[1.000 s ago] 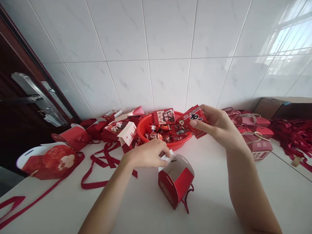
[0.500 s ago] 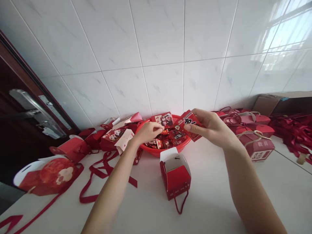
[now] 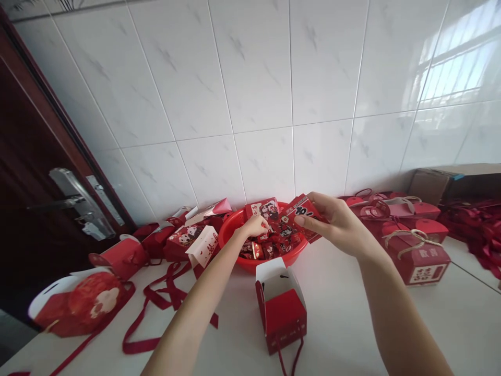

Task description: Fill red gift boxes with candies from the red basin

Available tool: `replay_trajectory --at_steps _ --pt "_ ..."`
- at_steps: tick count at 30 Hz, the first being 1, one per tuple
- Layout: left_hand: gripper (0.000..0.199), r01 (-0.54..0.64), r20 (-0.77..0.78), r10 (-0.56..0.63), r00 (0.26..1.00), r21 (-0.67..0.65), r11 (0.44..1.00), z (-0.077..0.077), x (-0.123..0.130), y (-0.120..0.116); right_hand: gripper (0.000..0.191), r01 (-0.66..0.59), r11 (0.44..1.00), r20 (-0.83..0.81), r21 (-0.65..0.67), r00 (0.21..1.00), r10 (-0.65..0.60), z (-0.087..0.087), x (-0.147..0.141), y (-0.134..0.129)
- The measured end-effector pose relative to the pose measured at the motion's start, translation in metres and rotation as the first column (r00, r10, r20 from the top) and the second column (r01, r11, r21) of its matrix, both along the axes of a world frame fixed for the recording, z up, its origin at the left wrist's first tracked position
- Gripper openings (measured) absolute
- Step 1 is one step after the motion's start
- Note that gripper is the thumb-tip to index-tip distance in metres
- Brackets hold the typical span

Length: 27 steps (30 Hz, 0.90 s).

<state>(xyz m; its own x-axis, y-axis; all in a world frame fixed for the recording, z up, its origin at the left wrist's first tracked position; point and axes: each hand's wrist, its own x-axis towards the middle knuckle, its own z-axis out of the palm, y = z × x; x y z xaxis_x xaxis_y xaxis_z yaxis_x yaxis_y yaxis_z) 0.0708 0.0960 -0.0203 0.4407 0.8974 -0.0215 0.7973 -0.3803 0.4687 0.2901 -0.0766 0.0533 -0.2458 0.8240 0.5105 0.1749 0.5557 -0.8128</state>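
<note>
Left hand [image 3: 257, 226] has moved deeper into the central plastic basket [image 3: 230, 226], fingers curled, hold unclear; right hand [image 3: 340, 223] pinches a snack packet [image 3: 299, 211].

The left forearm [image 3: 203, 308] slants rightward across the worktop [image 3: 336, 329] toward the middle of its far edge, wrist nearly straight, the left hand [image 3: 256, 225] reaching with bent fingers whose tips are partly hidden. The right forearm [image 3: 391, 308] leans inward toward that same edge, and the right hand [image 3: 338, 222] hangs raised, thumb extended leftward against curled fingers in a pinch.
</note>
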Motion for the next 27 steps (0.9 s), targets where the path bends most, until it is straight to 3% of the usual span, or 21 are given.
replay_trajectory --at_steps 4,9,19,21,24,27 --pt "0.029 -0.035 0.062 0.037 0.997 -0.029 0.999 0.005 -0.017 -0.010 0.041 0.001 1.000 -0.004 -0.001 1.000 -0.001 -0.001 0.000 0.001" --pt "0.033 0.030 -0.029 -0.031 0.999 -0.015 0.999 0.002 -0.032 -0.021 0.040 0.012 1.000 -0.003 0.025 1.000 -0.012 -0.002 -0.001 0.001" --pt "0.034 -0.047 -0.204 0.034 0.978 -0.062 0.997 -0.012 -0.011 -0.008 0.038 0.040 0.999 0.024 0.015 0.999 -0.041 -0.002 0.001 0.001" --pt "0.035 -0.035 -0.129 0.027 0.991 -0.060 0.998 -0.011 -0.014 -0.008 0.039 0.048 0.999 0.024 0.025 0.999 -0.049 -0.003 0.002 0.002" --pt "0.034 -0.011 0.140 0.023 0.990 -0.085 0.996 -0.003 -0.024 -0.018 0.038 0.056 0.998 0.029 0.033 0.998 -0.057 -0.004 0.003 0.003" --pt "0.041 0.108 0.439 -0.063 0.896 -0.078 0.991 0.011 -0.032 -0.048 0.038 0.055 0.998 0.040 0.025 0.998 -0.056 -0.004 0.002 0.003"
